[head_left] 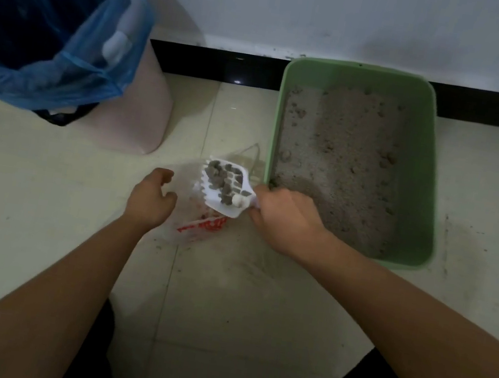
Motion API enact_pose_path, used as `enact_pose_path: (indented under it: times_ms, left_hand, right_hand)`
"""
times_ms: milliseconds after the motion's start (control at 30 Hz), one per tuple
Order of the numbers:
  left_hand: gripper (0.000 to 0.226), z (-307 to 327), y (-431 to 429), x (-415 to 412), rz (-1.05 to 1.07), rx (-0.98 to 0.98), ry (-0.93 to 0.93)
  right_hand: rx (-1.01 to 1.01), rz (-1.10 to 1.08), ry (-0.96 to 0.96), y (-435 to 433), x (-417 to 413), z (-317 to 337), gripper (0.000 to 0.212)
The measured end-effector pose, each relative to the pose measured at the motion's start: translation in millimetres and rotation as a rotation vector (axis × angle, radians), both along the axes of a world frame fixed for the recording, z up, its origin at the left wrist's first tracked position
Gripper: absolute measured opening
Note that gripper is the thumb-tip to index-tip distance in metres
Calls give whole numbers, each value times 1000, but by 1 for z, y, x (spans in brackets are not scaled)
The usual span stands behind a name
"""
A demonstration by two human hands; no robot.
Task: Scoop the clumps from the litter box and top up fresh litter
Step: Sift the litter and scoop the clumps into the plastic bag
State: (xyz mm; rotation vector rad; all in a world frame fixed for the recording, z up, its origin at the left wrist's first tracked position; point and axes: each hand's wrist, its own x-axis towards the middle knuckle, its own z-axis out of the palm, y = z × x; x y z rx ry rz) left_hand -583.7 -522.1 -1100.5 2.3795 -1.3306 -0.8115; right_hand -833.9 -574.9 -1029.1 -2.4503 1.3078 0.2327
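**Loaded scoop hovers over the bag**

Here you are, crouched over the pale tiled floor [46,197], and the scoop [214,200] is up and out of the box! Your right hand [286,218] has it by the back end, fingers [265,193] wrapped tight round the handle, which is buried in your fist. The white slotted blade points away to the left, tilted slightly, and a good pile of dark grey clumps [222,178] sits on it.

Right beneath the scoop is the clear plastic bag [200,230] with red print, standing on the floor just beside the box's near left corner. Your left hand [149,198] is at the bag's left edge, fingers [164,174] curled in and thumb tucked close, holding the thin film there.

Over on your right, the green litter box [433,184] sits on the floor, its far end against the black skirting [212,63] under the white wall [332,13]. The grey-brown litter [343,157] inside is uneven, lumpy along the left side and dotted with small lumps towards the right. Your right wrist hangs over the box's near left corner.

Loose grit [445,237] speckles the tiles to the right of the box, and more dusts the floor under your right forearm.

Far left, well apart from the bag, stands the pink bin [147,108] with its blue liner [55,30] folded over the rim.
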Motion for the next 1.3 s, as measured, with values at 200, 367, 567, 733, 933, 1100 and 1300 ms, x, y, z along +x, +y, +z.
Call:
enact_pose_path:
  times_ms: [200,367,567,733,933,1100,1300]
  left_hand:
    - [52,-6,22,9,198,93,207]
    - [53,-21,36,15,294,126,329]
    - [57,-20,33,11,298,138,353]
    - [55,-17,27,5,235,182,238]
    - [40,12,-9,-33,153,69,-158]
    - [60,26,-69,-103,63,-149,10]
    - [75,21,-122,-186,-103,-76,80]
  right_hand:
    - [-184,271,199,5,37,2,38]
    - [-306,360,233,8,45,6,33]
    - [-297,319,183,7,35,7,41]
    - [-247,146,8,-3,24,16,54]
    - [-138,-238,-394,-24,-16,23,43]
    - [-43,-674,-429,-46,-70,10,32]
    - [139,-1062,-238,-57,-130,-4,40]
